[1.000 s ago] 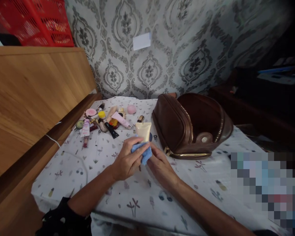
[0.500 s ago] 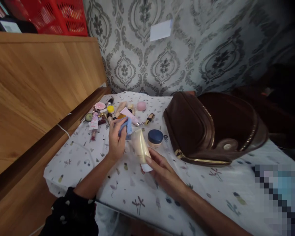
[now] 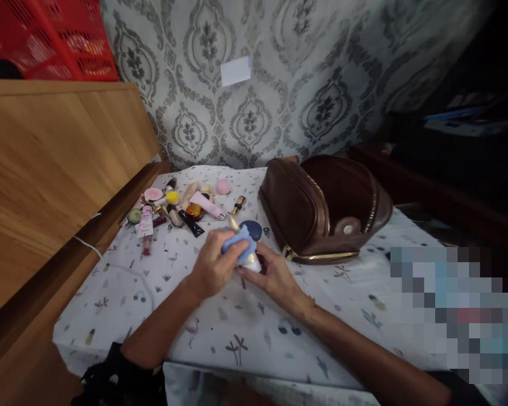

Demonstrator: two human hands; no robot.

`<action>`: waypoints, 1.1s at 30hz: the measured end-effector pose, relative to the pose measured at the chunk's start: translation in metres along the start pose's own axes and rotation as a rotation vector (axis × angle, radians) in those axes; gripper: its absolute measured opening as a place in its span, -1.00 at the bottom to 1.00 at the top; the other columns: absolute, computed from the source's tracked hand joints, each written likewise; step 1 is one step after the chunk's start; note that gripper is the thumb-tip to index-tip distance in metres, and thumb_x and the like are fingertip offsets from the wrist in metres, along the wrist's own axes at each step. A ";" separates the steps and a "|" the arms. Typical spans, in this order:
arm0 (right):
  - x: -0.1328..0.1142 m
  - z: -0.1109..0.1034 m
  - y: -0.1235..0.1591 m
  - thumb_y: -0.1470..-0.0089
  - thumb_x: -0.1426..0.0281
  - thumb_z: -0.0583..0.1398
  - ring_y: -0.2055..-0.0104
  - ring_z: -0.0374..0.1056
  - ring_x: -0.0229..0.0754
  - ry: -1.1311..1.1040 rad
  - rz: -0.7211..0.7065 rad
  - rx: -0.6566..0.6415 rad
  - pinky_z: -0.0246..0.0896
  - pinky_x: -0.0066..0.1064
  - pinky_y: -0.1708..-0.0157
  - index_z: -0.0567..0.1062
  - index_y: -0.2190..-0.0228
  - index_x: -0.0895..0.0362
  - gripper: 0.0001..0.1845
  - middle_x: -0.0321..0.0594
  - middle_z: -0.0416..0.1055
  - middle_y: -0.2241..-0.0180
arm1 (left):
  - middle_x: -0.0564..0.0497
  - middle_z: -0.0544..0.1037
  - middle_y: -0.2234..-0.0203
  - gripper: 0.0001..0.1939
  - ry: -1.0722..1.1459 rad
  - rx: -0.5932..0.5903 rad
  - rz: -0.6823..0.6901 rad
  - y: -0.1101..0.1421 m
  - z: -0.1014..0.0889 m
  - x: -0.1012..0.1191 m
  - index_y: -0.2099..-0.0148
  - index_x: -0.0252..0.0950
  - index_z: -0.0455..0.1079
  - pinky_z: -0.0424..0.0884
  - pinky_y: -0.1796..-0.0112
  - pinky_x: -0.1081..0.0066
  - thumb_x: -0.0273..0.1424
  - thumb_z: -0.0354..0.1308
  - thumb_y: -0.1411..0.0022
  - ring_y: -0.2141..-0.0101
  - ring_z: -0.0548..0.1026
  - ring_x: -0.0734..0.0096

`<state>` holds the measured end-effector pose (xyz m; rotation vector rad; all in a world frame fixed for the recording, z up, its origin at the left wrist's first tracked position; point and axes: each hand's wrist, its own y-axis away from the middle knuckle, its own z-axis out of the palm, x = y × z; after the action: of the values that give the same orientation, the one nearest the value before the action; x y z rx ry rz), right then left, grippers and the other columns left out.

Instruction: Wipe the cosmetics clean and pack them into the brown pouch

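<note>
My left hand [image 3: 214, 262] is closed round a blue cloth [image 3: 240, 243] and presses it against a squeeze tube [image 3: 252, 260]. The tube is pale gold with a white cap, and the cloth covers its middle. At the cap end, my right hand [image 3: 275, 276] grips the tube between thumb and fingers. Just behind the hands stands a jar with a dark blue lid [image 3: 252, 229], partly hidden by them. A pink tube [image 3: 207, 204] and a black tube [image 3: 191, 224] lie a little beyond my left hand.
An open brown leather bag [image 3: 296, 208] stands on the patterned tablecloth [image 3: 122, 316] to the right. Several cosmetics lie at the back left, among them a yellow-lidded jar [image 3: 172, 197] and a pink sponge [image 3: 223, 186]. A wooden cabinet [image 3: 63, 152] borders the left side.
My left hand has brought the blue cloth onto the gold tube, which was apart from it before. The view has swung to the right.
</note>
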<state>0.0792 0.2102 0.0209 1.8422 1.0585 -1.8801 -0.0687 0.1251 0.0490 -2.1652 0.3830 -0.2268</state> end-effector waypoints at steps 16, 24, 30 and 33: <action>0.011 -0.001 0.001 0.05 0.28 0.33 0.03 0.36 0.02 0.129 -0.093 0.104 0.23 -0.13 -0.05 0.50 -0.04 0.08 -0.44 -0.09 0.45 0.06 | -0.10 0.36 0.15 -0.78 -0.106 0.230 -0.213 -0.003 -0.019 -0.011 0.01 -0.28 0.42 0.42 0.05 0.30 -0.45 0.00 -0.38 0.11 0.40 0.32; 0.014 -0.001 0.001 0.05 0.31 0.33 0.12 0.36 0.00 0.077 -0.108 0.140 0.29 -0.16 0.06 0.52 0.00 0.08 -0.49 -0.12 0.44 0.16 | -0.13 0.41 0.20 -0.74 -0.078 -0.080 0.111 -0.006 -0.001 0.005 -0.04 -0.32 0.39 0.47 0.14 0.27 -0.53 0.00 -0.36 0.18 0.38 0.26; 0.016 -0.005 0.000 0.02 0.25 0.34 0.04 0.32 -0.03 -0.004 -0.080 0.163 0.26 -0.17 0.00 0.48 -0.09 0.05 -0.41 -0.10 0.37 0.10 | -0.16 0.41 0.17 -0.74 -0.227 0.036 -0.176 0.003 -0.010 -0.035 0.00 -0.33 0.43 0.43 0.09 0.22 -0.45 -0.05 -0.40 0.14 0.38 0.24; 0.016 -0.007 0.000 -0.01 0.20 0.32 0.04 0.32 -0.04 0.030 -0.076 0.119 0.27 -0.16 0.00 0.45 -0.11 0.04 -0.39 -0.11 0.37 0.09 | -0.14 0.40 0.17 -0.72 -0.256 0.123 -0.262 0.004 -0.017 -0.046 0.02 -0.31 0.45 0.40 0.06 0.18 -0.40 -0.06 -0.41 0.11 0.39 0.22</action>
<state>0.0823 0.2199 0.0068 1.9261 1.0619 -2.0043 -0.1173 0.1262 0.0551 -2.0863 -0.0595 -0.1129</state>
